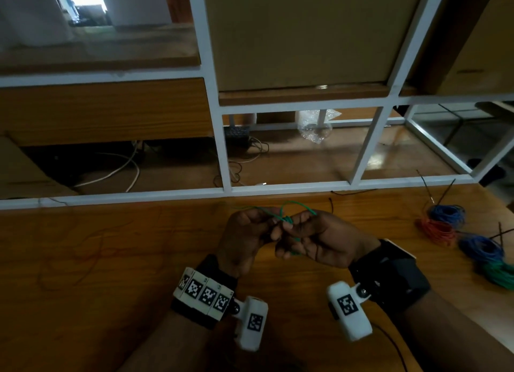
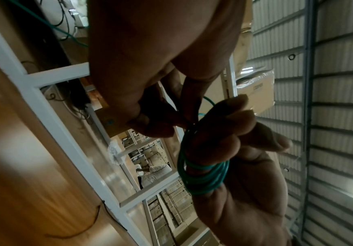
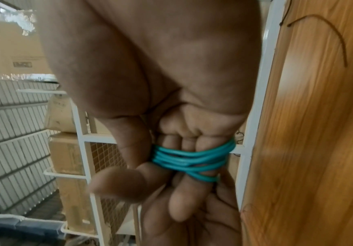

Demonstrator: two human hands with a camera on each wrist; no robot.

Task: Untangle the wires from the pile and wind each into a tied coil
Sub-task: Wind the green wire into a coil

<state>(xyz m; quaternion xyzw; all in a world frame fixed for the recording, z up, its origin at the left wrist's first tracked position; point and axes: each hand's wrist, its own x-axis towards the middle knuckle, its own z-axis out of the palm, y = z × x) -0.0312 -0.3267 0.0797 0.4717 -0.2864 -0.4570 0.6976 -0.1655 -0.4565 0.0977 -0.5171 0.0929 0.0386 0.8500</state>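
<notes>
Green wire (image 1: 286,218) pinched by left hand (image 1: 244,238), wound round right hand (image 1: 319,241); 4 coils (image 1: 470,241) nearby

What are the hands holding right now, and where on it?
A green wire: its coiled turns wrap the right hand's fingers, and the left hand pinches the loose end at the coil.

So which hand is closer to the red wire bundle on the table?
The right hand. The red bundle lies off to its right, apart from it, while the left hand is farther left. Both hold the green wire.
</notes>
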